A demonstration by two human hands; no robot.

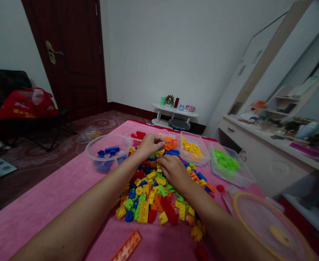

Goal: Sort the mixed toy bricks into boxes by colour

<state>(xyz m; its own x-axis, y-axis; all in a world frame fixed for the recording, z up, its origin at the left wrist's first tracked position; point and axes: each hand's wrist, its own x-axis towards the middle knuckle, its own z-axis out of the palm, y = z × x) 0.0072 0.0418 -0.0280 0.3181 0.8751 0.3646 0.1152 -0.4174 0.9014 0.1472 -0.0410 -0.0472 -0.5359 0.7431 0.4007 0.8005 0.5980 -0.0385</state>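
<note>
**Both hands at the block pile, pink-covered table, contents of both grips unclear**

Surface: pink cloth-covered table (56, 199), running away from me toward the wall. The loose heap of mixed red, yellow, blue, green and orange plastic building blocks (143, 212) sits mid-table, between my forearms and under my hands.

My left hand (150, 145) is over the far side of the heap, fingers bent and close together; can't tell if they hold a block. My right hand (172, 168) is just nearer and to the right, fingers curled down at the heap, tips partly hidden; can't tell what's in them either.

Around the heap: round clear plastic tub (90, 156) with blue blocks, left. Far side, red blocks (140, 135) and orange blocks (171, 143). Right, clear rectangular box (206, 155) with yellow blocks, then another clear rectangular box (248, 175) with green ones. Round clear lid with a yellow rim (260, 221), near right. Long flat orange strip (127, 247) lies alone at the near edge.

Room: dark reddish-brown door (77, 61) at left, white wall (162, 47) ahead, low white table (158, 106) against it with a small potted plant (169, 99). Red plastic bag (25, 107) on a dark chair, far left. White dresser (235, 132) with cluttered top, right. Patterned reddish floor tiles (105, 121).
</note>
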